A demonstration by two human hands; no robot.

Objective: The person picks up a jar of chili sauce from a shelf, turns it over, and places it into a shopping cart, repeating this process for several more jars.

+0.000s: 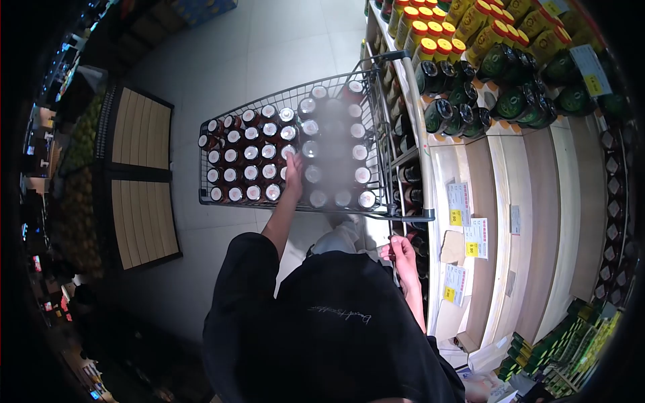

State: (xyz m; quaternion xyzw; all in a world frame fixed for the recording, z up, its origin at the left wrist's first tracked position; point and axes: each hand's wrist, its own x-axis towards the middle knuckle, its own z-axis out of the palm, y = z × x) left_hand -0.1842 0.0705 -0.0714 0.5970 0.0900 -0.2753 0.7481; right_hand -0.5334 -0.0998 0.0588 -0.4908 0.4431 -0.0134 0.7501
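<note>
My left hand (293,176) reaches over the shopping cart (203,171), its fingers stretched out beside a white-lidded jar (288,152). Rows of similar dark jars (230,156) with pale lids fill the cart. A hazy blur covers part of the rows right of my hand. My right hand (401,254) is low beside the shelf edge, below the cart's handle end, fingers loosely bent and apart with nothing visible in them. Close to it are price tags (476,238) on the shelf front.
Stepped wooden shelves (537,201) run along the right side. Dark green bottles (505,101) and yellow-capped containers (430,46) stand on their upper part. Green-and-yellow packages (571,342) sit at lower right. Slatted wooden stands (141,127) border the tiled floor (259,60) at left.
</note>
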